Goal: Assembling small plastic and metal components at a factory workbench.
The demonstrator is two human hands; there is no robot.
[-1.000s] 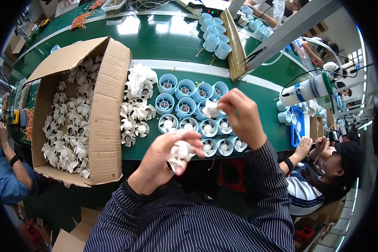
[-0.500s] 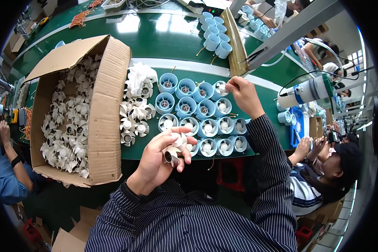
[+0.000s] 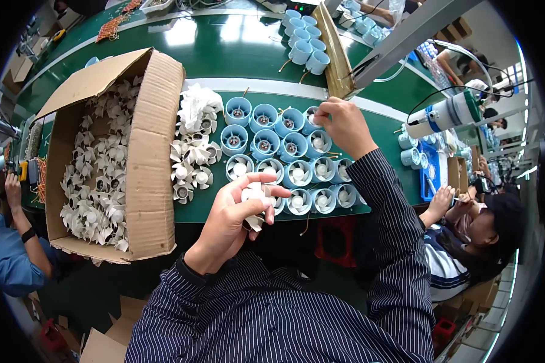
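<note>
White fan impellers (image 3: pixel 254 195) rest in my left hand (image 3: pixel 224 212), its fingers curled around them in front of the near row of cups. At the far right of the cup group, my right hand (image 3: pixel 346 127) has its fingertips pinched over a white impeller (image 3: pixel 311 118) sitting in a light blue cup-shaped housing; the fingers cover part of it. Several blue housings (image 3: pixel 264 145) to the left show bare motors inside. In the nearer rows, the housings (image 3: pixel 298 173) hold white impellers.
A cardboard box (image 3: pixel 151 157) full of white impellers stands at left. Loose impellers (image 3: pixel 194 154) and a crumpled white bag (image 3: pixel 198 107) lie beside it. More blue cups (image 3: pixel 306 45) stand near a wooden board (image 3: pixel 338 60). A co-worker (image 3: pixel 466 242) sits at right.
My left hand has turned, bringing its thumb across the impellers. My right hand stays at the same far-right housing, its fingers slightly shifted. The whole view has moved a little.
</note>
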